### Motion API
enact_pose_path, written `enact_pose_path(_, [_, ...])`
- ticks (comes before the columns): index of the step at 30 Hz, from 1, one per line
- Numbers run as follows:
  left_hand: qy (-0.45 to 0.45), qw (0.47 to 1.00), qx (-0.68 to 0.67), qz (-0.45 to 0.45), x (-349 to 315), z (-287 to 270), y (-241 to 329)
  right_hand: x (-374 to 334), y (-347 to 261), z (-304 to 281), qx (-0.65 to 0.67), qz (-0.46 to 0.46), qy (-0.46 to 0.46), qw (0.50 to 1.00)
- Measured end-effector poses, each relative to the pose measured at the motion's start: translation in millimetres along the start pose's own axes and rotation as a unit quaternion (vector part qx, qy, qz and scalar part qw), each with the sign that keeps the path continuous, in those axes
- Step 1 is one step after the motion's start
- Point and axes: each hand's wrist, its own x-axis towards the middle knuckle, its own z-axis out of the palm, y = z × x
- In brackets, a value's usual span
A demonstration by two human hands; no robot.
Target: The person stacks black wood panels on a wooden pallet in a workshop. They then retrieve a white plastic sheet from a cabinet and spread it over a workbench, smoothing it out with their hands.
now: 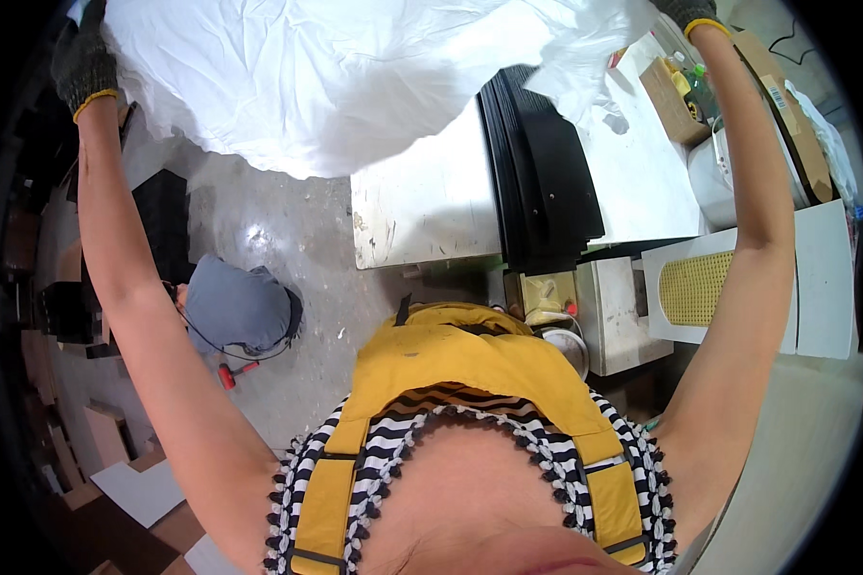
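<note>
A large, thin, crinkled white sheet (pixel 336 67) billows between my outstretched arms, and I cannot make out whether it is cloth or plastic. At the far left, my left hand (pixel 84 62), in a dark knit glove with a yellow cuff, is closed on the sheet's edge. My right hand (pixel 692 11), gloved the same way, is at the sheet's other side at the top right. Its fingers are mostly cut off by the picture's edge. Beneath the sheet stands a white table (pixel 422 206), bearing a stack of black panels (pixel 547 182).
A person in a grey-blue top (pixel 235 302) crouches at the left, near a red-handled tool (pixel 238 372) on the floor. To the right are a white bucket (pixel 717 177), a cardboard box with bottles (pixel 671 101) and a white panel with a woven yellow inset (pixel 695 287).
</note>
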Motion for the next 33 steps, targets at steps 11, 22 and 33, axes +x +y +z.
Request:
enact_pose_path(11, [0.016, 0.991, -0.011, -0.132, 28, -27, -115, 27, 56, 9, 0.095, 0.047, 0.006, 0.994])
enact_pose_path(22, [-0.136, 0.944, 0.291, 0.077, -10, -17, -177, -12, 93, -16, 0.521, 0.044, -0.179, 0.833])
enact_pose_path(33, [-0.121, 0.955, 0.227, 0.147, -72, 14, -129, -82, 137, -23, 0.729, 0.084, -0.142, 0.665])
